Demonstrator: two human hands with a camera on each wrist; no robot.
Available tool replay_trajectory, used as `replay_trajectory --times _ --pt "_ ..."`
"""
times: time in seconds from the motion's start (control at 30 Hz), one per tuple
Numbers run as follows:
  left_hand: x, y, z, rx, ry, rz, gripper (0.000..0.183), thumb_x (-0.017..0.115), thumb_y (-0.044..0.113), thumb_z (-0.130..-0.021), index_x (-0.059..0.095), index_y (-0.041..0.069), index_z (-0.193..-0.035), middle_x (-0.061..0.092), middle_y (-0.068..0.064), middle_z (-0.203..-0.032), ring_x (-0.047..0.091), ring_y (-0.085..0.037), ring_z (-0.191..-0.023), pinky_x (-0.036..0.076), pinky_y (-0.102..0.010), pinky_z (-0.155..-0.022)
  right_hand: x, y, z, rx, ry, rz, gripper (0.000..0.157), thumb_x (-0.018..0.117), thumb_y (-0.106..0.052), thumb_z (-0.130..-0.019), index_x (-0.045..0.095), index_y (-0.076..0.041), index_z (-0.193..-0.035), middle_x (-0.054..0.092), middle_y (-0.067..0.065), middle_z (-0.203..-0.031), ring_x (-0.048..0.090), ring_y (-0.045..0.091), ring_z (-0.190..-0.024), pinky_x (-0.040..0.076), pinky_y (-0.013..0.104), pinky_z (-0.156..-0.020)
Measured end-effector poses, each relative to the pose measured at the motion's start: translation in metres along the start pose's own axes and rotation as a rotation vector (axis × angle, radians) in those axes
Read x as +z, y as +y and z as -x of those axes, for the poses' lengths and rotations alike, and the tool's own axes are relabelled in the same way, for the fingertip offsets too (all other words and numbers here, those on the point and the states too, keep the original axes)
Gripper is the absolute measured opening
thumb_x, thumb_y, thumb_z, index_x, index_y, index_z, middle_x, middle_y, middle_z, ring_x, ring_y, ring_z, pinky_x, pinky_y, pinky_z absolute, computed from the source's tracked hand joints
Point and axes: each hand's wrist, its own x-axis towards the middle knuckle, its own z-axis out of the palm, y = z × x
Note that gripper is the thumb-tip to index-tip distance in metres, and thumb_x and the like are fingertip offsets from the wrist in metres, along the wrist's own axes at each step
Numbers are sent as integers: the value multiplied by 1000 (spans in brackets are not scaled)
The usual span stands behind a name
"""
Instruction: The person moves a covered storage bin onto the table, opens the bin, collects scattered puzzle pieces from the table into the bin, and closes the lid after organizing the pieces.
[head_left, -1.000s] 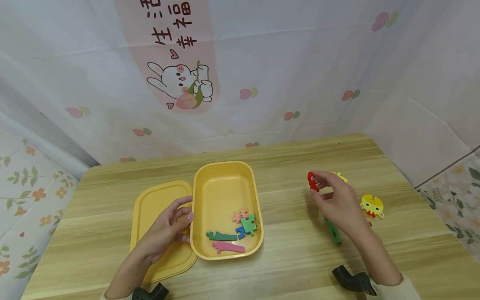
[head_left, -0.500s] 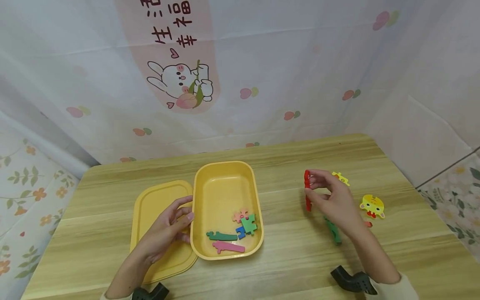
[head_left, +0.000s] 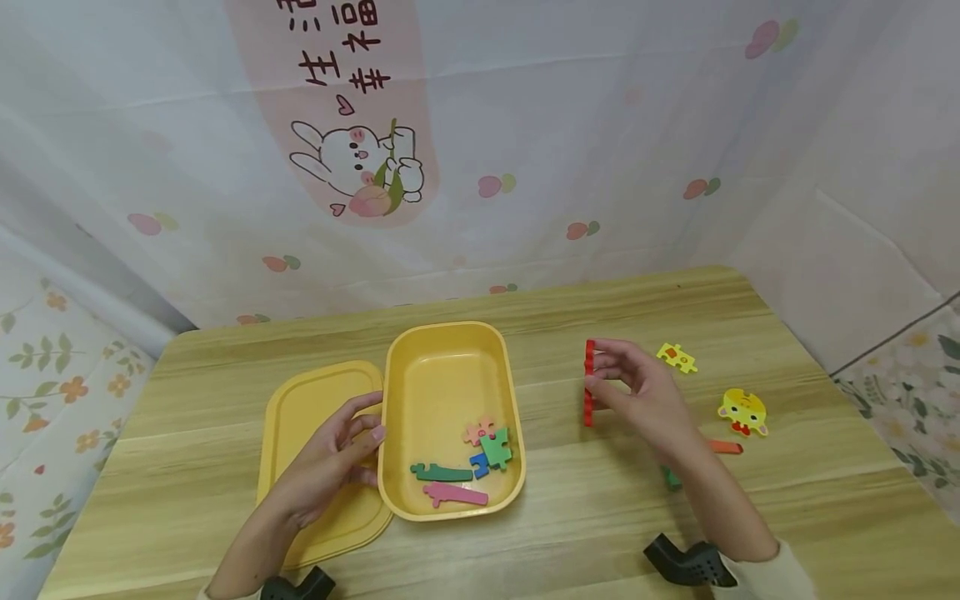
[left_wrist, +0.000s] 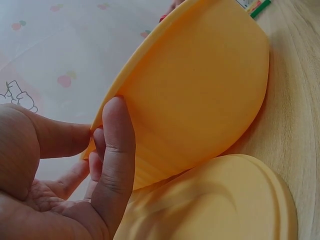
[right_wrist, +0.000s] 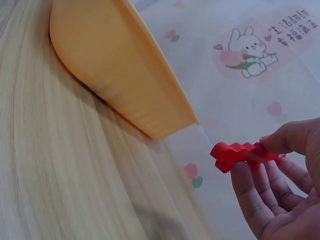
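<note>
My right hand [head_left: 637, 392] pinches a flat red puzzle piece [head_left: 588, 383] with a wavy edge, held on edge above the table to the right of the yellow box. In the right wrist view the red piece [right_wrist: 245, 154] sits between thumb and fingertips. At the box's left side, my left hand [head_left: 337, 458] grips the rim of the yellow box [head_left: 450, 327], thumb on the inside edge and fingers outside, as the left wrist view of the box wall [left_wrist: 195, 85] shows. Inside the box lie a dark green piece [head_left: 444, 473], a pink piece [head_left: 457, 494] and several others.
Left of the box lies its yellow lid [head_left: 300, 417], partly under my left hand. On the right are a yellow puzzle piece [head_left: 677, 358], a yellow animal-head piece [head_left: 744, 411], an orange piece [head_left: 726, 447] and a partly hidden green piece [head_left: 671, 478]. A curtain hangs behind the table.
My right hand has moved left toward the box with the red piece, which has turned to an upright, edge-on pose. The left hand keeps its grip on the rim.
</note>
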Motion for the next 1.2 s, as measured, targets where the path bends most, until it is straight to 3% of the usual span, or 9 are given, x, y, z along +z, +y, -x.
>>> replay_trajectory --times 0.13,0.37,1.2 --pt "-1 0 0 2 0 -1 66 58 20 -110 24 9 -165 51 -5 -123 63 -14 -99 66 -32 -70 7 -2 -2 19 -14 -29 50 74 -10 -99 57 -3 -145 63 0 -118 63 5 -108 60 16 -87" --pt "0 0 0 9 -8 12 67 59 20 -110 23 8 -165 52 -5 -124 65 -13 -100 66 -32 -71 14 -6 -3 56 -62 -155 53 70 -6 -101 50 1 -149 60 1 -116 65 7 -102 67 33 -79" --pt "0 0 0 17 -5 11 64 59 20 -110 26 8 -163 55 -3 -118 61 -13 -99 65 -29 -70 36 -20 -3 97 -108 -213 53 69 -9 -102 49 -4 -151 58 2 -118 65 9 -102 67 31 -81"
